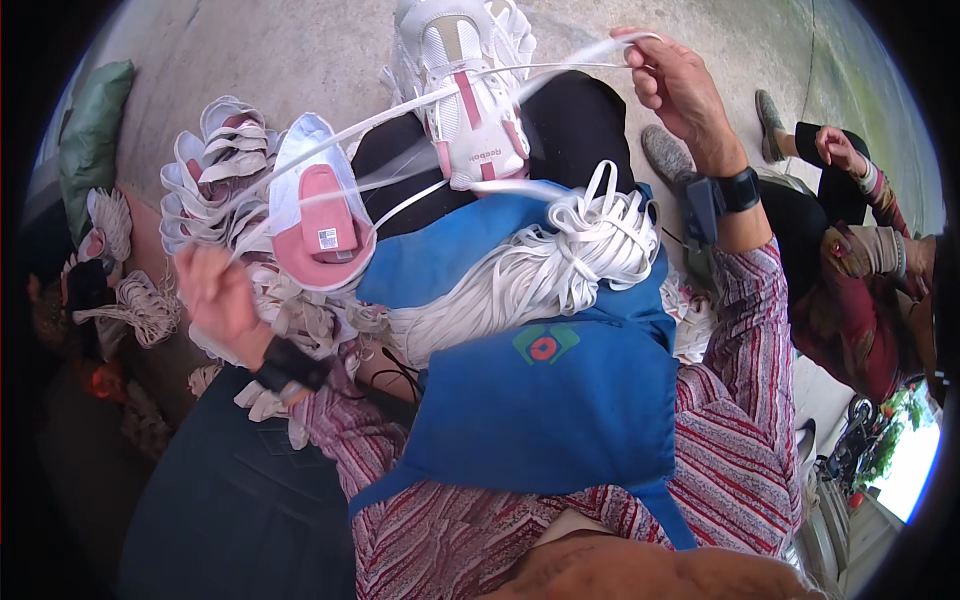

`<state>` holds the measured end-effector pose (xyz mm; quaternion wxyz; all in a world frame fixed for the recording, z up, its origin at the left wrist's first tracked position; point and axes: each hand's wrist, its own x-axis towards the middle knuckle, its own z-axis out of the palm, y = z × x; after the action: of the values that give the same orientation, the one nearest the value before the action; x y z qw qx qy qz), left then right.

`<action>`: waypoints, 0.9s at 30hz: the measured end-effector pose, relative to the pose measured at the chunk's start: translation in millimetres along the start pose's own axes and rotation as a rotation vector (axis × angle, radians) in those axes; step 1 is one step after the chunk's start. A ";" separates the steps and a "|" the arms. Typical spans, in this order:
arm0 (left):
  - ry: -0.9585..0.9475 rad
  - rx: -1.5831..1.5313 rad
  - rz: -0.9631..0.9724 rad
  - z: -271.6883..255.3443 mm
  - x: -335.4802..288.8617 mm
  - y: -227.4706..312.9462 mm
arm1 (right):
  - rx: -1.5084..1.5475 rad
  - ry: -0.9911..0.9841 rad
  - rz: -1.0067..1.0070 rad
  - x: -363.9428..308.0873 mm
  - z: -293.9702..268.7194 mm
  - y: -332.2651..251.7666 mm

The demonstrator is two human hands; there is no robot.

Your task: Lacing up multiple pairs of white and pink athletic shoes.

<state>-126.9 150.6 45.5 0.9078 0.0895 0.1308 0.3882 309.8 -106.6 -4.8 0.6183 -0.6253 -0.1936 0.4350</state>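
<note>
A white sneaker with pink trim [482, 140] rests across my knees, its heel toward me. White shoelace [390, 115] is threaded through it and stretches out to both sides, partly smeared by motion. Up to the right, my right hand [680, 90] pinches one end of the lace between thumb and fingers. My left hand [222, 305], blurred, grips the other end low on the left. Beside the sneaker lies a white and pink shoe piece [318, 205] with a small label inside. A thick bundle of white laces [570, 255] lies on my blue apron [540, 420].
Several nested shoe uppers [215, 165] are heaped on the left, near a green sack [92, 140] and another tied lace bundle [140, 305]. A second sneaker [515, 35] sits behind the first. At the right sits another person, whose hand [840, 150] is apart from mine.
</note>
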 end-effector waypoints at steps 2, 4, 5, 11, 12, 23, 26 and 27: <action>0.020 0.119 0.167 -15.8 -35.5 57.4 | 0.276 -0.012 0.105 4.3 -8.1 10.0; 0.047 0.188 0.257 -26.9 -71.8 100.3 | 0.357 -0.004 0.145 9.6 -10.4 20.5; 0.101 0.247 0.310 -33.5 -85.5 115.3 | 0.283 0.032 0.154 9.3 -10.1 23.5; 0.484 0.305 0.620 -39.9 -153.1 187.0 | -0.043 0.103 0.225 8.7 -36.6 39.1; 0.553 0.306 0.714 -39.3 -158.4 194.2 | -0.040 0.129 0.236 10.2 -47.2 42.4; 0.054 0.182 0.510 -39.1 -186.6 244.7 | -0.854 -0.474 -0.632 -24.4 70.9 -35.4; -0.080 0.369 0.364 -21.0 -155.0 209.6 | -0.975 -0.887 -0.834 -50.4 124.3 -20.3; 0.146 0.711 0.568 -8.1 -140.3 181.4 | -1.066 -0.957 -0.830 -54.5 133.0 -11.3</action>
<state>-346.3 172.7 109.3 0.6668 0.4001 0.2899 0.5580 179.1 -66.9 41.4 0.1999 -0.4596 -0.8313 0.2404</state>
